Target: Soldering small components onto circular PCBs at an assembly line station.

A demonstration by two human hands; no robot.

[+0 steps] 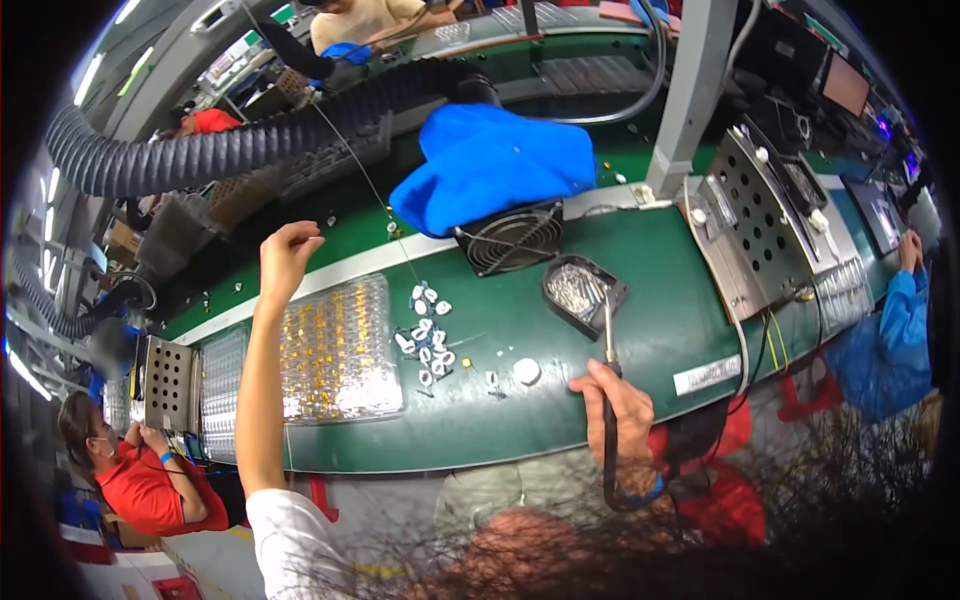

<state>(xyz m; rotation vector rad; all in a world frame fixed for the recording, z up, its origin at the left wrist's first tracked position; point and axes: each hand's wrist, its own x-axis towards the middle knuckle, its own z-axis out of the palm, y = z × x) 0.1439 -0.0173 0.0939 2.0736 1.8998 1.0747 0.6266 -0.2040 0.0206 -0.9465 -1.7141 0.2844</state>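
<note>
My right hand (625,408) is closed around the dark handle of a soldering iron (611,340). The iron's metal end reaches over the rim of a small black tray (551,290) holding many thin silvery bits. My left hand (287,262) is raised over the far side of the green bench, its fingers pinched together; what they hold, if anything, is too small to make out. Below it lies a clear plastic tray (345,350) with rows of small yellow parts. Between the trays are several small white ring-shaped parts (424,335) with dark leads, and a white round piece (527,371).
A blue cloth (500,165) covers the top of a black fan (512,238) behind the black tray. A ribbed black hose (230,150) crosses overhead. A perforated metal box (745,225) and grey post (695,100) stand right. Co-workers sit at both sides.
</note>
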